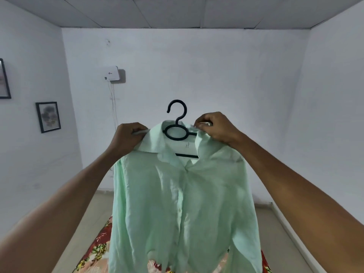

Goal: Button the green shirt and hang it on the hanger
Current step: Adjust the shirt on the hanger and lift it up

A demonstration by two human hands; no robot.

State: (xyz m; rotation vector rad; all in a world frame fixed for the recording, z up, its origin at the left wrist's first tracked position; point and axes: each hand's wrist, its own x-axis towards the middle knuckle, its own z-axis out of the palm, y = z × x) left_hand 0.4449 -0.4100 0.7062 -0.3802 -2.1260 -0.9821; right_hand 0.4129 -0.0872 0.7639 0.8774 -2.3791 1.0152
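Observation:
The pale green shirt hangs in the air in front of me, buttoned down its front placket, draped over a black plastic hanger. The hanger's hook and ring stick up out of the collar, and its lower bar shows inside the neck opening. My left hand grips the shirt's left shoulder at the collar edge. My right hand pinches the right side of the collar near the hanger's arm. The rest of the hanger is hidden under the fabric.
A flower-patterned bedspread lies below the shirt. A white box with hanging cables is fixed to the far wall. Two framed pictures hang on the left wall. Tiled floor runs along both sides.

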